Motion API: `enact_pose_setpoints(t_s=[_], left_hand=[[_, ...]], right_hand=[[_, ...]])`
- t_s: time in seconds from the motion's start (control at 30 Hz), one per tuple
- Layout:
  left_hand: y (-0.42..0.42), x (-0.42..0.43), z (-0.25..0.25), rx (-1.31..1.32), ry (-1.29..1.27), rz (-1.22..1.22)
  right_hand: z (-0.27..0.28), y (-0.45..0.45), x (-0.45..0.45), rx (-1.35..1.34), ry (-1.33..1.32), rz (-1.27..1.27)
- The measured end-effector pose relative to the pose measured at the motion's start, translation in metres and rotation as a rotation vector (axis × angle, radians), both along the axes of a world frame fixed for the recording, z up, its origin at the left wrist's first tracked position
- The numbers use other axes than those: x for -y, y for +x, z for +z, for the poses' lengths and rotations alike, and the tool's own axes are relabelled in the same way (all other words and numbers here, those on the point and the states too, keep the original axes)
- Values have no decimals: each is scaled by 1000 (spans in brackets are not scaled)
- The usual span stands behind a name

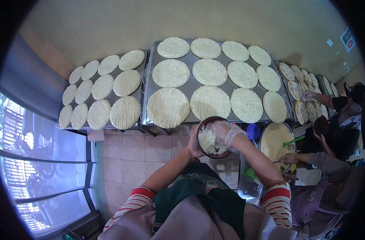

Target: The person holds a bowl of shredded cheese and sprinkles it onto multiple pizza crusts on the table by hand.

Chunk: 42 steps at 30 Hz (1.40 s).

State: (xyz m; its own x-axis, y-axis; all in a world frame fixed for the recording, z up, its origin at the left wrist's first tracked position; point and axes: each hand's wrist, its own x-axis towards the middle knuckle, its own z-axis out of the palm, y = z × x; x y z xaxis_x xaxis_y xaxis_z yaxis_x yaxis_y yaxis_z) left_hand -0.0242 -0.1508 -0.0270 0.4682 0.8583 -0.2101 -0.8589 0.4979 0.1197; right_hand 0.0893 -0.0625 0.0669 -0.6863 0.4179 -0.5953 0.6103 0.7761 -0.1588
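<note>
My left hand [194, 144] is closed on the side of a dark round bowl [199, 149], held in front of my body. White shreds, much like grated cheese [208, 141], lie inside it. My right hand [223, 133], in a clear plastic glove, reaches into the bowl, its fingers curled in among the shreds and partly hidden. Just beyond the bowl, a round flat base [210, 102] carries pale piped lines of cream. To its right, another round base [246, 105] is covered with white shreds.
Several more round bases cover the middle table and the left table [122, 89]. At right stand a large tub of pale cream [274, 140] with a green spatula [293, 141] and a blue cup [253, 131]. Two co-workers are there, one hand [287, 159] at the tub.
</note>
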Motion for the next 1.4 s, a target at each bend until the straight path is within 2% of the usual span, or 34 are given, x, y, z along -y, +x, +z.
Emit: enact_pose_setpoints(t_s=[0.03,0.07,0.1,0.13,0.17,0.23,0.3,0.33,0.37,0.43,0.47,0.5,0.57,0.6,0.67,0.7,0.77,0.8,0.83,0.9,0.97,1.07,1.17,1.23,1.3,1.33,1.4], left_hand=[[2,0,-3,-40,0,13],[1,-2,-25,254,124,-44],[3,-2,-20,253,123,-44],[3,-3,-15,351,161,-46],[4,-5,-11,450,199,-48],[5,-6,-9,412,154,-23],[7,-2,5,60,56,35],[9,-4,9,16,19,47],[10,-6,6,16,19,45],[12,-10,-4,150,37,10],[12,-9,1,188,20,26],[13,-11,1,186,23,23],[15,-15,2,141,28,53],[14,-16,3,139,32,42],[10,-16,8,43,59,39],[8,-16,11,46,59,33],[3,-19,14,-58,54,31],[0,-21,12,-56,54,27],[-3,-24,9,3,74,7],[-10,-30,8,61,98,-25],[-20,-35,8,185,112,-83],[-41,-41,12,208,94,-135],[-64,-50,13,212,29,-179],[-78,-53,7,111,100,-164],[-94,-57,1,412,173,-266],[-103,-58,0,272,110,-259],[-117,-62,2,271,102,-288]], right_hand=[[0,10,-3,-2,-3,-2],[1,26,-7,-258,-10,13],[9,32,-10,-513,-14,30],[16,33,-13,-404,-108,-70],[23,34,-15,-405,-110,-68],[30,36,-17,-540,-278,30],[44,33,-6,-574,-258,36],[47,31,-1,-604,-230,44],[36,30,5,-604,-230,41],[6,24,21,-504,92,35],[33,8,31,-313,79,-81],[32,1,29,-315,82,-84],[19,-7,20,-143,123,-141],[-3,-3,7,-145,129,-151],[-50,14,-20,-378,179,35],[-34,19,-19,-375,180,29],[8,27,-14,-678,100,-77],[33,16,-21,-497,-51,-95],[38,14,-27,-496,-48,-100],[43,13,-35,-660,-165,14],[46,4,-35,-632,-100,-7],[52,-17,-25,-593,-63,-68],[42,-36,-26,-583,-84,-88],[32,-50,-27,-585,-79,-70],[39,-70,-19,-514,21,-62],[47,-81,-9,-447,102,-141],[37,-93,-14,-431,100,-180]])
